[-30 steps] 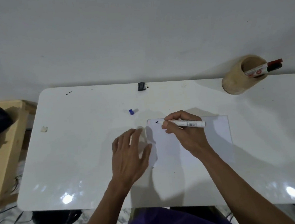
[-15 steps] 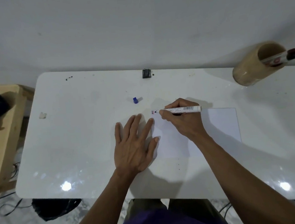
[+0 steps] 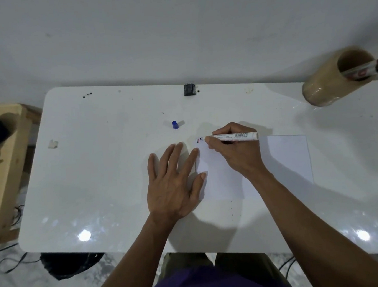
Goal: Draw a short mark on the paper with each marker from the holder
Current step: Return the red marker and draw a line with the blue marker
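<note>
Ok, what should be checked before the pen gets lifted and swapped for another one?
1. Paper held still: ok, the left hand lies flat with fingertips on its left edge.
2. Pen gripped: ok, the right hand holds it, tip at the paper's top left corner.
3. Marks made: ok, short lines show by the tip; whether this pen's own mark is finished, cannot tell.
4. Blue cap within reach: ok, it sits on the table just beyond the left hand.
5. More pens in the holder: ok, capped pens stick out of it.
</note>
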`<state>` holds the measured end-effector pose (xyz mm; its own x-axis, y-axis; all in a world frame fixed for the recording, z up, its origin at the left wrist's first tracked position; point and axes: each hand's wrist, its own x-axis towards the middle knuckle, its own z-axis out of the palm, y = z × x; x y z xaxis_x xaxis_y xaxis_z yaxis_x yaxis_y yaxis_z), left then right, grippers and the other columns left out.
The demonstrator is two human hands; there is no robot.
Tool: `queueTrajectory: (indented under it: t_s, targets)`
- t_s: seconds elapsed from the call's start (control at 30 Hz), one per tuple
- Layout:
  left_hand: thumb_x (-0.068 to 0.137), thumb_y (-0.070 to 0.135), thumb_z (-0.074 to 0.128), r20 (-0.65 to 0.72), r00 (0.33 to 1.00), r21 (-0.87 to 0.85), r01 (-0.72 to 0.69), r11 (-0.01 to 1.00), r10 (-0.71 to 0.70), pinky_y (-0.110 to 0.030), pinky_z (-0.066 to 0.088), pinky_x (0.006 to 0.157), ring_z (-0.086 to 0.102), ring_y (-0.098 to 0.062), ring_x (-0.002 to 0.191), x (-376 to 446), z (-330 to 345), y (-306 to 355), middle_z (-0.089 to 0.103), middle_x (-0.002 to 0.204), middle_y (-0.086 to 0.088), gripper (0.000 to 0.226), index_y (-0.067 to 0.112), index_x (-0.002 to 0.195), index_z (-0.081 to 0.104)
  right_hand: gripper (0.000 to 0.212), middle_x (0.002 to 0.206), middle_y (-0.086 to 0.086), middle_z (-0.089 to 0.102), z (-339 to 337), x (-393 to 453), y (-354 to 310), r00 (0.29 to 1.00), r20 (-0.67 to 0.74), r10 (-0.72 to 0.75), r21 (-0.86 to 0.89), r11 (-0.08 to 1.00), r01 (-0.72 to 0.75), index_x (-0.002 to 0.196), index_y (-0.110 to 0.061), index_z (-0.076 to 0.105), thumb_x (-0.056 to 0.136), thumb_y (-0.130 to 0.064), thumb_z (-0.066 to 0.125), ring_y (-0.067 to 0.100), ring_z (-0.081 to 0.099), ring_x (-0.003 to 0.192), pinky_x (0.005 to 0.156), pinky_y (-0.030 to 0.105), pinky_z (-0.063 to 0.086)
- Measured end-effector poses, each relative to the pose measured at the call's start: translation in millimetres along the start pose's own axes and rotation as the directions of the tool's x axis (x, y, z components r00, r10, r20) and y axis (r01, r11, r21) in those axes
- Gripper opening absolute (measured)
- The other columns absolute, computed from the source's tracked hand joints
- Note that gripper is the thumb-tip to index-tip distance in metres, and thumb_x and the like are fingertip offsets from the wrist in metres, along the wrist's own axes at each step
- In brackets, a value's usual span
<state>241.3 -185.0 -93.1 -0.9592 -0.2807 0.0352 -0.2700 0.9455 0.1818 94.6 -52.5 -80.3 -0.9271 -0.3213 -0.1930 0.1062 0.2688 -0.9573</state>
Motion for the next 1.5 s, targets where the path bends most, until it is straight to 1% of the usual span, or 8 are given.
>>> queueTrajectory:
  t_s: [0.37, 0.77, 0.9, 1.0, 1.13, 1.2, 1.33, 1.5]
  targets:
    - [0.096, 0.059, 0.046, -0.02, 1.0, -0.014, 0.004, 1.0, -0.004, -0.06, 0.02, 0.121, 0.034, -0.026, 0.149, -0.7, 2.6, 0.0, 0.044, 0.157, -0.007, 0.059, 0.033, 0.148, 0.045, 0.017, 0.078, 0.011, 0.078, -1.9, -0.5, 0.2, 1.0, 0.026, 0.016, -0.033, 0.999, -0.015, 0.076, -0.006, 0.072, 0.078, -0.014, 0.087, 0.035, 0.076, 0.073, 0.063, 0.052, 0.061]
    - [0.096, 0.059, 0.045, -0.009, 1.0, -0.028, 0.003, 1.0, -0.003, -0.059, 0.019, 0.121, 0.033, -0.025, 0.15, -1.7, 3.6, 0.0, 0.043, 0.158, -0.006, 0.059, 0.034, 0.149, 0.043, 0.016, 0.078, 0.009, 0.078, -3.1, -3.4, -5.7, 0.999, 0.044, 0.019, -0.047, 0.999, -0.017, 0.077, -0.006, 0.072, 0.078, -0.013, 0.087, 0.03, 0.075, 0.072, 0.06, 0.035, 0.059]
    - [0.096, 0.06, 0.045, 0.016, 1.0, -0.048, 0.006, 0.999, -0.005, -0.059, 0.02, 0.121, 0.035, -0.025, 0.149, -1.4, 0.0, 0.3, 0.045, 0.156, -0.006, 0.058, 0.033, 0.148, 0.045, 0.025, 0.078, 0.005, 0.077, -9.0, 0.2, -21.0, 0.99, 0.035, 0.138, 0.201, 0.969, -0.143, 0.081, -0.015, 0.063, 0.079, -0.003, 0.084, 0.02, 0.076, 0.069, 0.06, 0.03, 0.06]
    - [0.095, 0.061, 0.044, 0.035, 0.999, -0.123, 0.044, 0.991, -0.04, -0.058, 0.024, 0.12, 0.04, -0.023, 0.146, 0.3, -8.7, 3.3, 0.049, 0.153, -0.003, 0.058, 0.032, 0.145, 0.049, 0.029, 0.084, 0.007, 0.078, -21.3, -1.3, -38.4, 0.986, 0.021, 0.165, 0.345, 0.925, -0.162, 0.078, -0.016, 0.06, 0.079, 0.003, 0.083, 0.022, 0.076, 0.074, 0.058, 0.03, 0.059]
    - [0.094, 0.052, 0.051, 0.014, 0.969, -0.31, 0.24, 0.92, -0.248, -0.047, 0.041, 0.106, 0.06, -0.025, 0.122, 21.7, -32.1, 7.2, 0.065, 0.131, -0.001, 0.05, 0.02, 0.132, 0.055, 0.025, 0.09, 0.005, 0.076, -35.5, -7.9, -58.8, 0.988, 0.032, 0.148, 0.454, 0.879, -0.146, 0.078, -0.013, 0.066, 0.08, 0.009, 0.078, 0.017, 0.072, 0.077, 0.064, 0.029, 0.059]
    - [0.096, 0.04, 0.055, 0.039, 0.938, -0.348, 0.336, 0.875, -0.345, -0.043, 0.043, 0.099, 0.058, -0.029, 0.12, 46.1, -45.1, 6.3, 0.063, 0.129, -0.004, 0.043, 0.02, 0.133, 0.054, 0.02, 0.091, 0.005, 0.074, -39.6, -11.9, -64.9, 0.989, 0.046, 0.141, 0.488, 0.86, -0.145, 0.082, -0.01, 0.068, 0.082, 0.009, 0.076, 0.015, 0.07, 0.078, 0.066, 0.028, 0.058]
    - [0.1, 0.033, 0.052, 0.084, 0.946, -0.186, 0.324, 0.928, -0.314, -0.046, 0.042, 0.098, 0.053, -0.03, 0.124, 90.2, -60.1, 0.3, 0.059, 0.133, -0.007, 0.04, 0.022, 0.138, 0.051, 0.019, 0.093, 0.005, 0.074, -41.6, -17.4, -68.7, 0.986, 0.043, 0.161, 0.497, 0.853, -0.161, 0.093, -0.009, 0.071, 0.085, 0.007, 0.075, 0.014, 0.068, 0.08, 0.067, 0.027, 0.058]
    - [0.101, 0.025, 0.051, 0.132, 0.958, -0.016, 0.26, 0.966, -0.256, -0.04, 0.037, 0.092, 0.059, -0.028, 0.109, 104.3, -55.0, -8.2, 0.066, 0.112, -0.005, 0.026, 0.018, 0.12, 0.066, 0.031, 0.099, 0.007, 0.075, -40.3, -22.2, -67.2, 0.979, -0.012, 0.205, 0.525, 0.834, -0.169, 0.092, -0.016, 0.06, 0.084, 0.009, 0.075, 0.019, 0.07, 0.083, 0.063, 0.029, 0.06]
